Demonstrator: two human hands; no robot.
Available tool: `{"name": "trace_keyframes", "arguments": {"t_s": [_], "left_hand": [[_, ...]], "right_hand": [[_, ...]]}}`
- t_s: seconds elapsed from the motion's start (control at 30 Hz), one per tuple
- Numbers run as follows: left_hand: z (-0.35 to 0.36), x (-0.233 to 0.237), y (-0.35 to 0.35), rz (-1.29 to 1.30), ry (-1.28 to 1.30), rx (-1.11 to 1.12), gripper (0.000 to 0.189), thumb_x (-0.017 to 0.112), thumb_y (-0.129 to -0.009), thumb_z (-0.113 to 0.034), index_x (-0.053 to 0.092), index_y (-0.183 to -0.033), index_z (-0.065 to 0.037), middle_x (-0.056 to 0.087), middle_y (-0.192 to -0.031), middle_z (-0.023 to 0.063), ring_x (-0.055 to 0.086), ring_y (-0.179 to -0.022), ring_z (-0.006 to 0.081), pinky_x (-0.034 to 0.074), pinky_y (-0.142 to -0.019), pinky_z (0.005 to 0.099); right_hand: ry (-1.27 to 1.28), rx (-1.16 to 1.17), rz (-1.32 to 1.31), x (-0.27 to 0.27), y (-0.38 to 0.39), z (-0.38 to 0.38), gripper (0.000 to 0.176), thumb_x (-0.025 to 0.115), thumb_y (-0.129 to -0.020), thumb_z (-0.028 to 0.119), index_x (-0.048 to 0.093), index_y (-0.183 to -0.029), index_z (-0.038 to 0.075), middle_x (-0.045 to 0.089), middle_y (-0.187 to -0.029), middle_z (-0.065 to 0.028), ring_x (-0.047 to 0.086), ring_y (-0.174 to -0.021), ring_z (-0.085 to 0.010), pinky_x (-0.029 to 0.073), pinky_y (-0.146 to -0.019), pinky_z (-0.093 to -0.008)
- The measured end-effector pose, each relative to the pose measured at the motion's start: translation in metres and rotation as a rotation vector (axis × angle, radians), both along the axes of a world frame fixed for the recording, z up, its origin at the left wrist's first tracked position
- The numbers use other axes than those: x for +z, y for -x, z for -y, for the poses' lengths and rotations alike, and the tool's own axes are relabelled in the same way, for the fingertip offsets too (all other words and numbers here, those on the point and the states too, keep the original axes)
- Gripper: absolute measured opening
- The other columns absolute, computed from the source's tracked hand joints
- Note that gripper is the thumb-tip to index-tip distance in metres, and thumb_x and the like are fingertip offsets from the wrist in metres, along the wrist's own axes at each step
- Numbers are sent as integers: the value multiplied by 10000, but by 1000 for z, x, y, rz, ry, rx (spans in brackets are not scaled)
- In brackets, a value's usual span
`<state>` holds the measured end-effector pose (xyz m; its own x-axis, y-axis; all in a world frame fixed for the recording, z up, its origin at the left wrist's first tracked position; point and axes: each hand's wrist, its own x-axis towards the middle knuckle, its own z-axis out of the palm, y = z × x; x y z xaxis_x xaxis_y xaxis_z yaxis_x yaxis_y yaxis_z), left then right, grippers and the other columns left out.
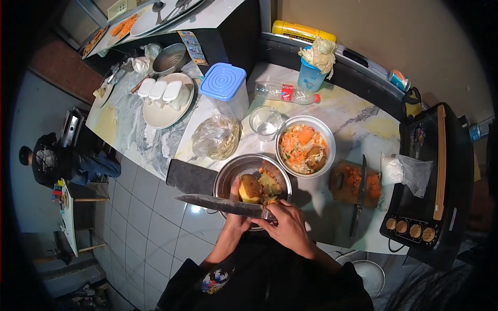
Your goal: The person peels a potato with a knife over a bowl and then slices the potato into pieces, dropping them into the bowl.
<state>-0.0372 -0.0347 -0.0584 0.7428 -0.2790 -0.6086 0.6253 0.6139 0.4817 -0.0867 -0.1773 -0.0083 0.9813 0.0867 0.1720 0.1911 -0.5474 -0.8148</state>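
Observation:
My right hand (286, 226) is closed on the handle end of a large kitchen knife (220, 203), whose broad blade points left across the near side of a metal bowl (218, 178). Behind the blade, my left hand (236, 220) is closed around a partly peeled potato (250, 187), with fingers along its left side. Part of that hand is hidden by the knife. Brown and yellow peelings (271, 185) lie in the metal bowl. Beyond it to the right stands a second bowl (332, 150) with shredded orange and white food and a brown potato (315, 155).
A cutting board (338, 196) with orange pieces and another knife (359, 199) lies right, near a plastic bag of white powder (392, 168) and a black oven (423, 181). A glass (265, 124), blue-lidded container (224, 83) and bottle (275, 92) stand behind. A person (57, 160) is far left.

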Motion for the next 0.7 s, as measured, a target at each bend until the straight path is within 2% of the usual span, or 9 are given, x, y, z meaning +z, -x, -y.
{"name": "trace_keyframes", "arguments": {"t_s": [0.07,0.2,0.27,0.3,0.37,0.4,0.47,0.53,0.7], "left_hand": [[-2,-1,0,-20,60,-28,557,468,-902,-563,574,-1145,-73,640,-1032,116,643,-910,250,541,-789,371],[1,13,-2,-65,119,-70,529,474,-903,-554,580,-1119,-83,651,-973,99,654,-832,232,550,-722,332],[6,13,0,-76,73,-15,590,433,-907,-609,563,-1102,-68,639,-854,81,627,-638,170,494,-467,245],[3,10,0,-77,73,-19,590,433,-907,-609,563,-1102,-68,639,-854,81,627,-638,170,494,-467,245],[-4,3,1,-36,225,-87,506,481,-905,-558,587,-1090,-99,648,-953,73,648,-797,198,539,-667,314],[-2,6,0,-36,224,-90,506,481,-905,-558,587,-1090,-99,648,-953,73,648,-797,198,539,-667,314],[7,17,-2,-101,39,-34,615,437,-900,-628,556,-1095,-57,626,-812,74,604,-599,153,475,-465,230],[13,31,-5,-115,-18,-20,608,444,-899,-626,556,-1087,-58,622,-809,70,599,-592,148,467,-460,227],[14,28,-5,-122,-48,34,592,462,-898,-616,555,-1073,-58,614,-808,59,589,-583,142,456,-453,223]], "right_hand": [[-27,10,-12,-6,0,-1,316,744,-783,272,565,-841,18,601,-701,-126,598,-699,-352,477,-668,-423],[-11,82,-46,-4,-1,-1,397,689,-839,323,565,-977,-29,625,-735,-177,622,-685,-370,494,-601,-431],[-7,100,-116,-1,-1,-1,397,672,-855,318,557,-992,-36,630,-735,-182,627,-694,-378,497,-601,-439],[-28,113,-120,-2,0,-2,404,666,-861,318,552,-997,-44,633,-733,-185,631,-699,-385,499,-596,-445],[-48,123,-123,-5,-1,-1,410,660,-866,318,546,-1003,-51,636,-730,-188,635,-705,-393,501,-592,-450],[-43,115,-81,-7,-2,-1,415,654,-870,330,551,-997,-51,632,-714,-190,637,-692,-391,501,-579,-450],[-39,101,-41,-8,-2,0,421,647,-873,343,556,-992,-51,628,-698,-193,639,-679,-389,501,-567,-449],[92,77,-96,-7,-2,1,417,629,-880,373,564,-939,-34,614,-647,-191,633,-616,-382,498,-525,-445],[141,53,-101,-12,-6,1,408,617,-885,395,550,-850,-6,603,-603,-177,625,-563,-370,496,-491,-434]]}}
